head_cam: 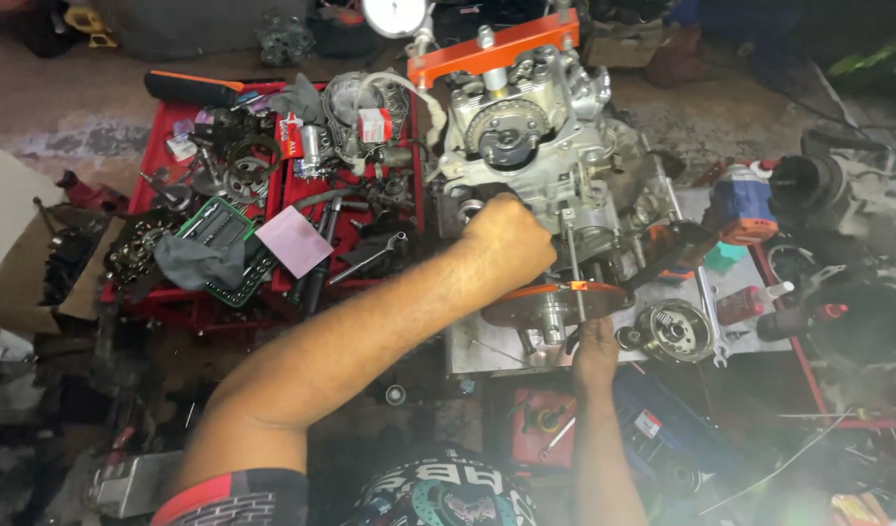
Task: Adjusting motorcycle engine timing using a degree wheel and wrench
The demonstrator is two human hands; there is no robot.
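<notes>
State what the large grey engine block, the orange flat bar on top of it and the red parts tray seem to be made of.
Large grey engine block: probably cast aluminium, given its dull silver, slightly rough surface.
Orange flat bar: likely painted or coated metal; the colour is even and the edges are crisp.
Red parts tray: plastic or painted sheet metal; the smooth red wall leaves it open.

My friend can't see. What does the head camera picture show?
A person's left hand presses on a grey metal engine while the right hand touches a round disc at its base. A red tray of tools and parts lies beside it.
</notes>
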